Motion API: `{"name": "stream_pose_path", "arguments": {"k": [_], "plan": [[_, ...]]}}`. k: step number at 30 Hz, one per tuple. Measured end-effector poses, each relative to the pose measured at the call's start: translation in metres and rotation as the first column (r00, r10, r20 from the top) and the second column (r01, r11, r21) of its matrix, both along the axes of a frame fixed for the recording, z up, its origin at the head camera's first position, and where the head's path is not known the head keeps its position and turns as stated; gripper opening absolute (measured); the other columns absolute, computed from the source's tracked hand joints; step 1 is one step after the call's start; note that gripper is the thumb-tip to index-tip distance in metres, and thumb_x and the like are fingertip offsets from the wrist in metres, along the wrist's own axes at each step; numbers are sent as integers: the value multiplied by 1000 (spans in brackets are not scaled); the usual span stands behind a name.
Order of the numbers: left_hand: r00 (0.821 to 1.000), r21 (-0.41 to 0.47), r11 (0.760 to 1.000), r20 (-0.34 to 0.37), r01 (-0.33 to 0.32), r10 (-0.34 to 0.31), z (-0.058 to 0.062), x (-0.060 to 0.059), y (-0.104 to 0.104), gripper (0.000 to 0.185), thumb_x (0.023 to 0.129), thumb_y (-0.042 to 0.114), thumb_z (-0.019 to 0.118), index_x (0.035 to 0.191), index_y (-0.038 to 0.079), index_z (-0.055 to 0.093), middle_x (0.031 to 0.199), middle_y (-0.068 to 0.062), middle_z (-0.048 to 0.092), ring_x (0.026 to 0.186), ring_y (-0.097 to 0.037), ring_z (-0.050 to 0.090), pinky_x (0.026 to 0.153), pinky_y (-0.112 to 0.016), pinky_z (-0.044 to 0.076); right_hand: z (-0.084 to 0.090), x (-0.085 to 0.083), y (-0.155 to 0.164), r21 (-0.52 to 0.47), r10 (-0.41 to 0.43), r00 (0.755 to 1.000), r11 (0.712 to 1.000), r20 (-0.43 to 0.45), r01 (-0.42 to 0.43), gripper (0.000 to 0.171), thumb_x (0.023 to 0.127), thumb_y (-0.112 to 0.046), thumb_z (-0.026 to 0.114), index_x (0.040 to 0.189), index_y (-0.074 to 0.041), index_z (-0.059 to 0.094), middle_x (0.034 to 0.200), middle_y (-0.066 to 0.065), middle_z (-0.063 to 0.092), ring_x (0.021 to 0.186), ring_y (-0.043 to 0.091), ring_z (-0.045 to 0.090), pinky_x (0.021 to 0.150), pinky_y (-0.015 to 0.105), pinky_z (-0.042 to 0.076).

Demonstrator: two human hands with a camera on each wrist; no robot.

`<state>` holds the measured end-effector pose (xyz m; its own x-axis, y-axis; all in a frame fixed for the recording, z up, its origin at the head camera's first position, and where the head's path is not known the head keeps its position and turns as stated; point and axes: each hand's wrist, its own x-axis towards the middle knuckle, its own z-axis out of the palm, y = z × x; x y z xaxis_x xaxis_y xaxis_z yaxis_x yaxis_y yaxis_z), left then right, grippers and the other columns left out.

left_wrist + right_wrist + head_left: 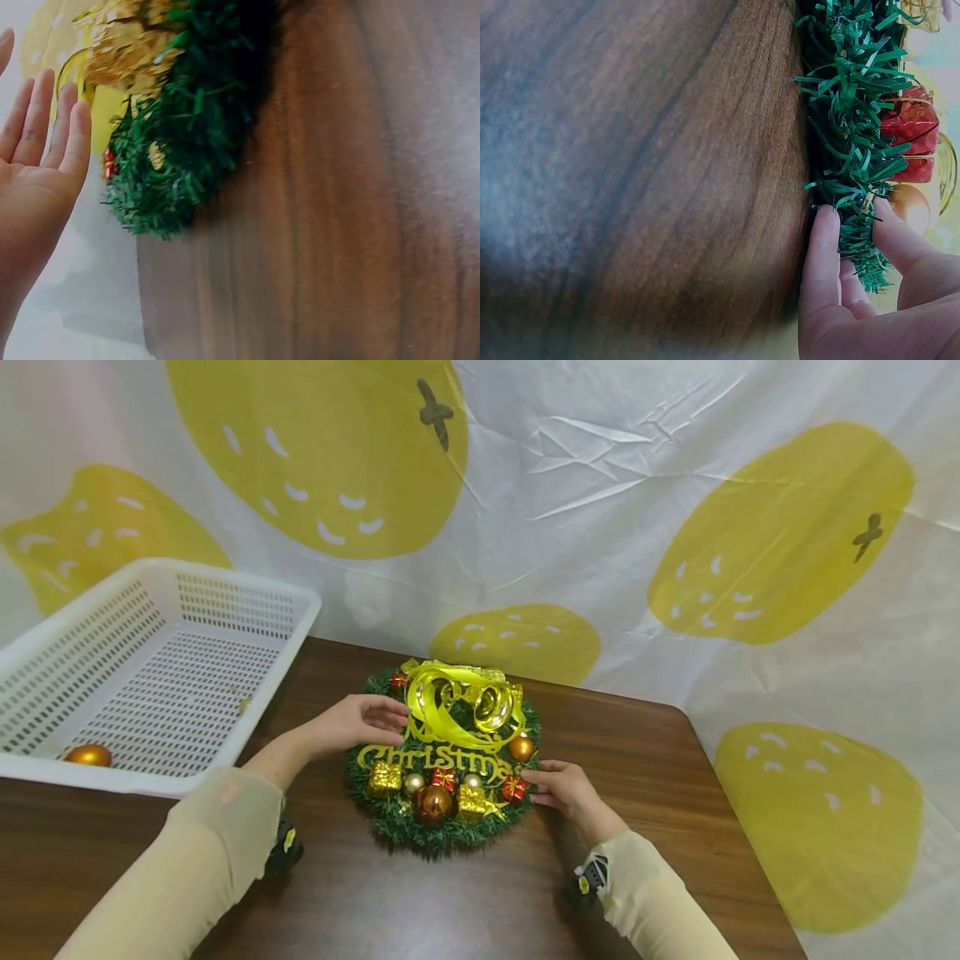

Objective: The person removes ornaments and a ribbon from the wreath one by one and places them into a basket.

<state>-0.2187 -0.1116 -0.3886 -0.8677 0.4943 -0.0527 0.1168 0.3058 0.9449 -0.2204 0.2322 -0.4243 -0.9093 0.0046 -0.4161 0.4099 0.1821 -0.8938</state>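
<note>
The right hand (567, 789) pinches the wreath (442, 760) rim between thumb and fingers (821, 259). The left hand (360, 722) rests flat-fingered, gripping nothing, at the wreath's opposite edge, mid-table (675, 793).

We see both arms in pale sleeves reaching forward, with a dark band at each wrist. The left hand (358, 722) is flat, its fingers (46, 124) straight and together. The right hand (564, 787) has its fingers (821, 259) and thumb pinching.

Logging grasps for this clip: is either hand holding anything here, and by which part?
The right hand pinches the wreath by its green outer edge. The left hand is flat and open at the opposite edge, gripping nothing.
</note>
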Motion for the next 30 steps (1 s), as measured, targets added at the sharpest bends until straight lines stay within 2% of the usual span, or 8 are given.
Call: {"name": "stream_pose_path", "arguments": {"k": [11,18,30], "plan": [[996,57,995,24,79,-81,-15,8,9,53,86,16,68,130,-7,47,126,-25,56,112,-32,57,91,-38,51,-1,-1,0,18,3,1000,1000,5,-3,62,86,-1,62,137,15,30,69,-3,54,55,5,52,55,19,54],[987,6,987,3,161,-161,-21,12,14,51,83,14,70,127,-6,51,124,-22,58,112,-32,57,95,-40,48,-1,-1,1,23,5,1000,1000,11,-5,63,87,-2,63,138,15,30,69,-3,54,55,5,52,56,20,55],[981,-95,979,-47,183,-188,-25,12,21,45,80,16,73,120,0,58,117,-14,63,109,-27,57,96,-40,47,1,0,0,16,-2,1000,1000,10,2,64,86,-2,63,137,15,29,70,-2,54,56,5,52,56,20,55]]}}
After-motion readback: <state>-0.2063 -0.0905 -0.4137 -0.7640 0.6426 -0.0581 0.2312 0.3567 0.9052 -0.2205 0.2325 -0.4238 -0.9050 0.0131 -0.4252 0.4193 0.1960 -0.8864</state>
